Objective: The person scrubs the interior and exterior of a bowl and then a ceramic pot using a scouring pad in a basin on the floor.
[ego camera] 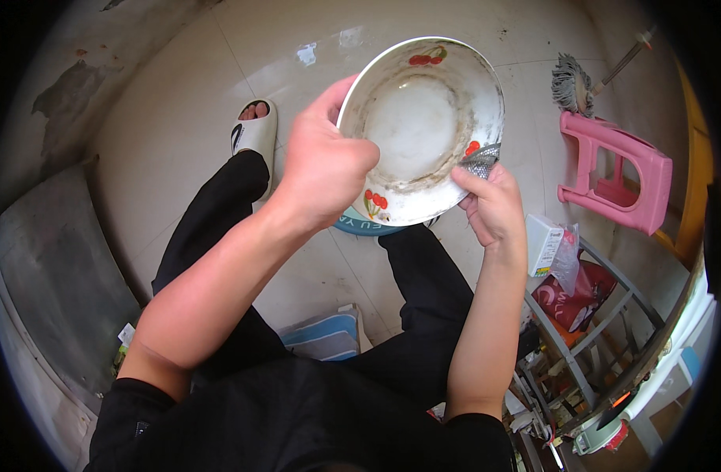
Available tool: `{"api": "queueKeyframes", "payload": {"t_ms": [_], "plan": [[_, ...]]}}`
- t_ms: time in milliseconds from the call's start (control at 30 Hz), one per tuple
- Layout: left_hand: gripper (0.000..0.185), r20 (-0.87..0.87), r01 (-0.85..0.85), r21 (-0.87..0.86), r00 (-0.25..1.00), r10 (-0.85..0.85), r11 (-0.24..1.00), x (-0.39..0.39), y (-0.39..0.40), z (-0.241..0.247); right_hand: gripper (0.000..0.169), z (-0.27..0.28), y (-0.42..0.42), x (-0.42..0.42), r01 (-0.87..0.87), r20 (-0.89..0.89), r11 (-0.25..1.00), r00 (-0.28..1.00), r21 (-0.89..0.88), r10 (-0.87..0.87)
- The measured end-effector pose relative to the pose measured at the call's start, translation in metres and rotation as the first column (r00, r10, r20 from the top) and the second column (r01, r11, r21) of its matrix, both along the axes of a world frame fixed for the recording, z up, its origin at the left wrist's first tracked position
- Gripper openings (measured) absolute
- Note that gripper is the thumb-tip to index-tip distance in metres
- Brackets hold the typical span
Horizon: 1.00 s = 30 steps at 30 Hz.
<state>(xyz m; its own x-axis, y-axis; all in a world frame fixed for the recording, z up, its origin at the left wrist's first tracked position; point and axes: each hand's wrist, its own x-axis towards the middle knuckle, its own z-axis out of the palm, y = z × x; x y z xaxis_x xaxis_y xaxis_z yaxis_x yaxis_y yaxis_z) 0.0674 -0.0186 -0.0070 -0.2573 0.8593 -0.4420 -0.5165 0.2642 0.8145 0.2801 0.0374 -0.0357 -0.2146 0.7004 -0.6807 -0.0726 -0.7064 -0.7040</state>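
Observation:
A white bowl (412, 124) with red cherry decorations is tilted towards me, its inside marked by dark grime in a ring around the bottom. My left hand (331, 156) grips its left rim, thumb on the inner side. At the lower right rim, my right hand (489, 197) pinches a silvery mesh scouring cloth (482, 160) against the bowl's wall. Below the bowl, partly hidden by it, shows the rim of a blue-green basin (369, 228) with lettering.
A pink plastic stool (650, 177) lies on its side at the right, near a grey mop head (572, 85). Below it are a white box (542, 245), a dark red bag (579, 295) and a metal frame (564, 348). A striped cushion (325, 335) lies between my legs.

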Motion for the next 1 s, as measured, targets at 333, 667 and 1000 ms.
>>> {"api": "queueKeyframes", "payload": {"t_ms": [333, 667, 1000], "plan": [[0.066, -0.014, 0.015, 0.017, 1.0, -0.015, 1.0, -0.002, 0.0, 0.0, 0.026, -0.002, -0.001, -0.001, 0.013, 0.004, 1.0, 1.0, 0.012, -0.013], [0.066, -0.013, 0.016, 0.007, 1.0, -0.016, 1.0, -0.002, 0.002, 0.004, 0.023, -0.002, 0.001, 0.004, -0.02, 0.032, 1.0, 0.999, -0.011, 0.02], [0.066, -0.032, 0.037, 0.007, 0.999, -0.037, 0.999, -0.001, 0.001, 0.002, 0.024, -0.003, 0.002, 0.005, -0.043, 0.088, 0.999, 0.995, -0.026, 0.045]]}}
